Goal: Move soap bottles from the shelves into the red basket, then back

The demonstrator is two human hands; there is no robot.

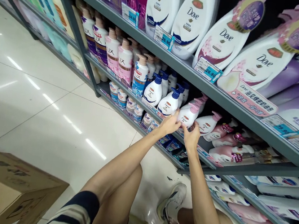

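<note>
Pink-pump bottle: the white bottle [186,117] sits at the front edge of the middle shelf [209,160], between both hands; I cannot tell whether its base touches the shelf.
Left hand: I see the left hand [170,124] curled against the bottle's left side, fingers gripping it low on the body.
Right hand: the right hand [191,135] grips the same bottle from the right, thumb near the left one.
Left of bottle: two front bottles with blue pumps [168,104] stand along that front edge; beyond them, a blue-and-white bottle [140,76] with a tan pump.
Right of bottle: another pink-pump bottle [208,123] stands just beside the right hand, appearing slanted in my view.
Upper shelf: large white bottles [192,24] line its front edge, price tags [162,38] fixed along the rail.
Bottom shelf: jars [147,120] near the front edge, dark packets [174,145] further right.
Floor: from my remote view, a cardboard box [16,179] lies at lower left.
</note>
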